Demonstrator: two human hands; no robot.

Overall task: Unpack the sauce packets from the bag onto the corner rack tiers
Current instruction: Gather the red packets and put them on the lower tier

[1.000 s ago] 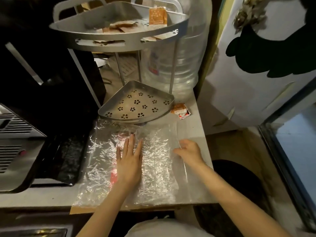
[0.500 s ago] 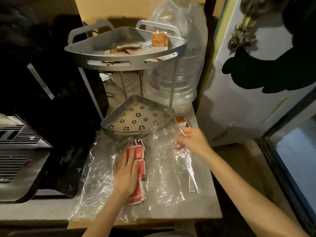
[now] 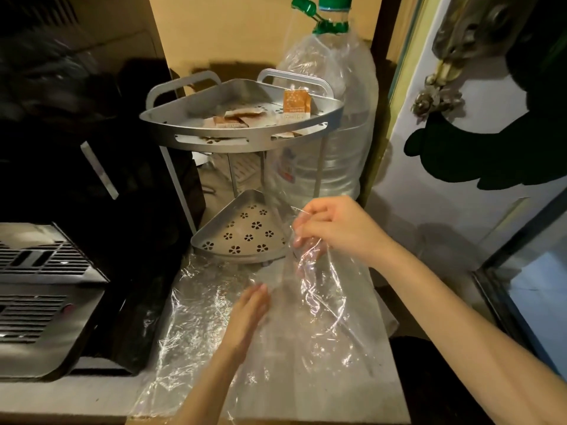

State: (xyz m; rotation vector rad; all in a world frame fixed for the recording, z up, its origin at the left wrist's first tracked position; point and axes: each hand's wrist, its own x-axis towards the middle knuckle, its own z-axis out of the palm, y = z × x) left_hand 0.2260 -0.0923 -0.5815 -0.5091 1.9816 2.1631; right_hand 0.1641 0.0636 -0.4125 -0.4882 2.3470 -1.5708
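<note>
The bag (image 3: pixel 214 320) is a thin, clear plastic sheet, heavily creased and catching bright glints, spread flat across the pale worktop (image 3: pixel 362 391) in front of the corner rack (image 3: pixel 242 139). Its right-hand edge is lifted off the surface: the right hand (image 3: pixel 340 228) pinches that edge between curled fingers and thumb, just to the right of the lower tier (image 3: pixel 242 233), so the film hangs in a loose fold down to the worktop. The left hand (image 3: pixel 245 314) lies flat on the bag with straight fingers held together, its grip not closed on anything; it is blurred.

The rack is dull grey metal, two quarter-round trays on slim posts, each floor punched with small flower-shaped holes. The upper tier (image 3: pixel 214 142) has a raised rim with slots and two looped handles. On it lie several sauce packets (image 3: pixel 237 118), flat, tan and white, overlapping one another, and one orange and white packet (image 3: pixel 296 104) stands upright against the right-hand side.

Behind the rack stands a large clear water bottle (image 3: pixel 340 161) with a green cap, ribbed and wrapped in plastic film. To the left is a grey appliance (image 3: pixel 40 289) with slotted vents.
</note>
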